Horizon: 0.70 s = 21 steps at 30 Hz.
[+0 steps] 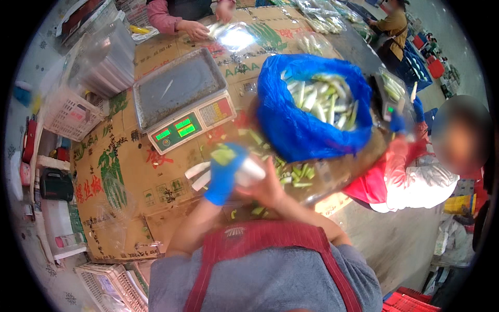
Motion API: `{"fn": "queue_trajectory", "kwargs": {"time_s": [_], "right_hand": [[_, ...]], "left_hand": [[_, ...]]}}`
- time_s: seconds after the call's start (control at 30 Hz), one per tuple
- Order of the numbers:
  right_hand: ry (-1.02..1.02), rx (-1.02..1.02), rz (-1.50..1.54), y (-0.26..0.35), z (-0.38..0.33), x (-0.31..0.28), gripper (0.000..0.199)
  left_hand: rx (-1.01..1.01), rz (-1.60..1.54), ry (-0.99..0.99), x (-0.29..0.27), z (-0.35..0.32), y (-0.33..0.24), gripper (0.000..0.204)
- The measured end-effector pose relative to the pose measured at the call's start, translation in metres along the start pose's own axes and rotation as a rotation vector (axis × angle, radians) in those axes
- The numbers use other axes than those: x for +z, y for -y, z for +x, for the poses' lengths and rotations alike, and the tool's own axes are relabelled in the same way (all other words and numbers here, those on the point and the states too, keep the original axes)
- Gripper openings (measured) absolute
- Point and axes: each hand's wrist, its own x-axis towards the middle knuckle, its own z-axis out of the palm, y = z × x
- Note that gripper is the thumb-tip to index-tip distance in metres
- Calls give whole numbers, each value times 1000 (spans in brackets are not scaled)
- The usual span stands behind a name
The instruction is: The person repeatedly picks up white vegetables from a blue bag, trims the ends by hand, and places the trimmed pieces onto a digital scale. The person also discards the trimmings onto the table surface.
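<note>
My left hand (pixel 224 177), in a blue glove, is closed around a small bunch of white-and-green vegetable stalks (pixel 198 169). Their pale ends stick out to its left. My bare right hand (pixel 269 188) grips the right end of the bunch; motion blurs its fingers. Below and beyond both hands, cut green trimmings (pixel 300 173) lie scattered. A large blue plastic bag (pixel 280 132), open at the top, stands just to the right, filled with similar stalks (pixel 325 101). Ahead on the left is a scale (pixel 182 88) with a grey pan and a lit green display.
Flattened cardboard (pixel 125 208) covers the table. Stacked clear trays (pixel 106 62) and a pale plastic basket (pixel 73 114) stand at left. A co-worker's gloved hand (pixel 397 122) is near a second scale (pixel 390 99) at right. Another person's hands (pixel 195 30) handle stalks at the far side.
</note>
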Motion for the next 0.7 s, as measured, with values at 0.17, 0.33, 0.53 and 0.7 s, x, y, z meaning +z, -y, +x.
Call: {"fn": "queue_trajectory", "kwargs": {"time_s": [0.17, 0.33, 0.53, 0.7], "right_hand": [[-75, -28, 89, -19, 4, -5, 40], [-111, -5, -5, -40, 1, -16, 47], [-163, 5, -819, -18, -21, -14, 45], [198, -244, -2240, -24, -32, -63, 46]], "left_hand": [[-2, 204, 262, 10, -13, -8, 35], [-122, 21, 262, -1, -25, -9, 38], [-91, -78, -15, -54, -27, -3, 20], [199, 43, -237, -124, -29, -73, 22]]}}
